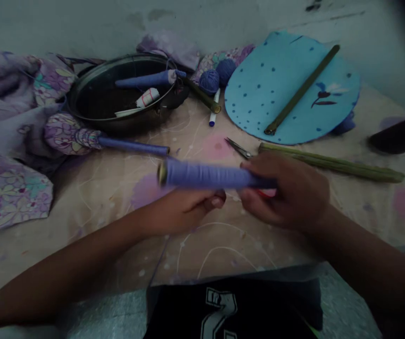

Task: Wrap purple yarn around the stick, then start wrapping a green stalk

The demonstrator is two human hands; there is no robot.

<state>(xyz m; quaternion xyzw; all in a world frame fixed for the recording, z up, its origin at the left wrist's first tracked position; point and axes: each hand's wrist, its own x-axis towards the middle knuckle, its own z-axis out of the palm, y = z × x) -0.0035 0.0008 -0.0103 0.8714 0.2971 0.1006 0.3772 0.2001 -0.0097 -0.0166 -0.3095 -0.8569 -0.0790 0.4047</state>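
Note:
My right hand point(287, 188) is closed round one end of a hollow stick wrapped in purple-blue yarn point(205, 175), held level over the table. Its bare cut end points left. My left hand point(191, 207) is just below the stick, fingers curled and thumb pressed in; what it may pinch is hidden. Partly behind my right hand are scissors point(239, 149) with a bit of red handle showing. A thin dark line, perhaps yarn, runs below my left hand to the table's front edge.
A dark round pan point(117, 117) holds another wrapped stick. Nearby are purple flowered cloth point(15, 193), a cloth-headed wrapped stick point(135, 146), yarn balls point(209, 82), and a marker point(212, 117). A blue dotted board point(251, 94) bears a green stick point(303, 89); another stalk point(357, 169) lies in front.

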